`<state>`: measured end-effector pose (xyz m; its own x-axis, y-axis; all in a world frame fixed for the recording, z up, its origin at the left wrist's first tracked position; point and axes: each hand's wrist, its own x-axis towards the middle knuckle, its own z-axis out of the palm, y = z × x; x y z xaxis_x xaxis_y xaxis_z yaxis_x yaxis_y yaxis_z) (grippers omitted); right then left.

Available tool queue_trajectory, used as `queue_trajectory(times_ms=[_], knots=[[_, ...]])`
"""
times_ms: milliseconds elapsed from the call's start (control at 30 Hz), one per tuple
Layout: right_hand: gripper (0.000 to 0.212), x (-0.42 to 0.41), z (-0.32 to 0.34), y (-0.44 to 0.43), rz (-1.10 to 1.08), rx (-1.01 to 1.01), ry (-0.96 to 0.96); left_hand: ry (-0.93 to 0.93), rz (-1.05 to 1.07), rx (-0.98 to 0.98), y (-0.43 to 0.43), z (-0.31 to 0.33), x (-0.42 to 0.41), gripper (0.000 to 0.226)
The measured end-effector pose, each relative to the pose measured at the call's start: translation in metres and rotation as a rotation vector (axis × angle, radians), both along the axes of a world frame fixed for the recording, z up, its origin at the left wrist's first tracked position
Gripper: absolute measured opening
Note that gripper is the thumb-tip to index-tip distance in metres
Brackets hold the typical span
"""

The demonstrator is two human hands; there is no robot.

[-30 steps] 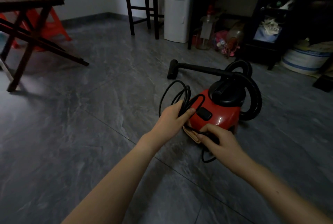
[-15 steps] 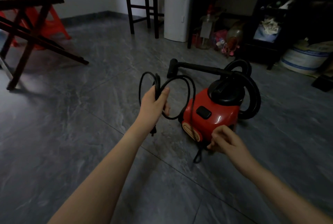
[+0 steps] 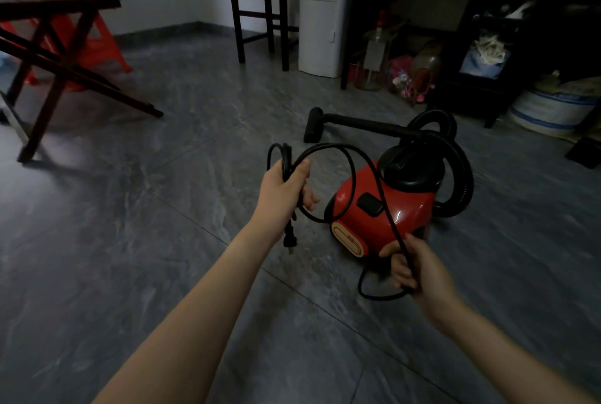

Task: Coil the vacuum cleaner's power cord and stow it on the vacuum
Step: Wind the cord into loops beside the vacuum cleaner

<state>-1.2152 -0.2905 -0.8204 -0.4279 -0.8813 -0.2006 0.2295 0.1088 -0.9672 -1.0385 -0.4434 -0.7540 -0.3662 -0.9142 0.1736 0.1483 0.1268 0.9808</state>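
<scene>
Gripping several loops of the thin black power cord (image 3: 364, 172), the left hand (image 3: 283, 190) is raised palm-in beside the red canister vacuum (image 3: 383, 208) on the grey tiled floor (image 3: 130, 241), plug (image 3: 289, 237) dangling below. The right hand (image 3: 419, 270), low and near the vacuum's front, pinches the taut strand. A hard pull could tip the vacuum, or the loose loops could slip and tangle.

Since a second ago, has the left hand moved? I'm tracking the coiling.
Yes. The left hand, gripping the cord loops, has pulled leftward away from the red vacuum.
</scene>
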Motion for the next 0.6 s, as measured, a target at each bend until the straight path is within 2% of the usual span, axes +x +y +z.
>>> queue_trajectory(times_ms=[67, 133, 300, 400, 467, 600], knots=[[0.034, -0.008, -0.001, 0.001, -0.031, -0.037, -0.082, 0.012, 0.011, 0.019, 0.0, -0.002, 0.001, 0.019], [0.027, -0.011, -0.002, 0.001, -0.072, -0.046, -0.074, 0.015, 0.015, 0.019, 0.0, -0.003, 0.001, 0.019], [0.011, -0.01, -0.013, 0.001, -0.129, -0.001, 0.114, 0.042, -0.023, 0.013, 0.002, -0.001, 0.0, 0.018], [0.011, -0.011, -0.011, 0.0, -0.249, -0.072, 0.16, 0.016, -0.04, 0.02, 0.005, 0.002, -0.001, 0.02], [0.013, -0.011, -0.004, -0.002, -0.308, -0.125, 0.256, -0.004, -0.045, 0.027, 0.007, 0.003, -0.003, 0.021], [0.009, -0.004, 0.007, -0.001, -0.202, -0.169, 0.443, -0.017, -0.143, 0.011, 0.009, 0.006, -0.002, 0.009]])
